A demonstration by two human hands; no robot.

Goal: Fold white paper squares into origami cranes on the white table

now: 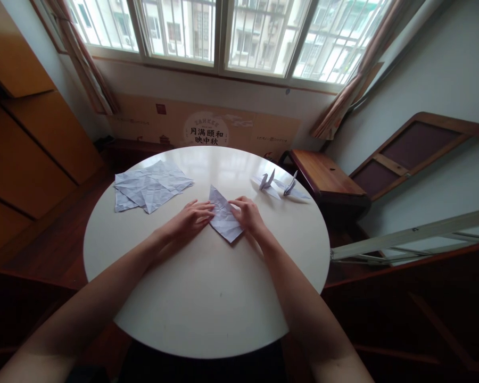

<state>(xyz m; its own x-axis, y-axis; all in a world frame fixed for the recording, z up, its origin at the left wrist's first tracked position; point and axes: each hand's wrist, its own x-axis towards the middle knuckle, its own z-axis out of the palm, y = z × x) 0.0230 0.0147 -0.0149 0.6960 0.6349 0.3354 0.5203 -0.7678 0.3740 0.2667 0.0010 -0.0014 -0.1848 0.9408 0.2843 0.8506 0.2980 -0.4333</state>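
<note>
A creased pale-lilac paper (222, 215), folded into a pointed kite-like shape, lies on the round white table (207, 298). My left hand (191, 218) rests on the table with its fingers stretched out, fingertips pressing the paper's left edge. My right hand (247, 213) lies on the paper's right side, fingers bent and pressing it flat. Neither hand lifts the paper.
A pile of several creased paper sheets (149, 186) lies at the table's left. Two folded paper cranes (279, 186) stand at the right rear. A wooden bench (323, 178) stands beyond the table's right edge, and a window fills the back wall.
</note>
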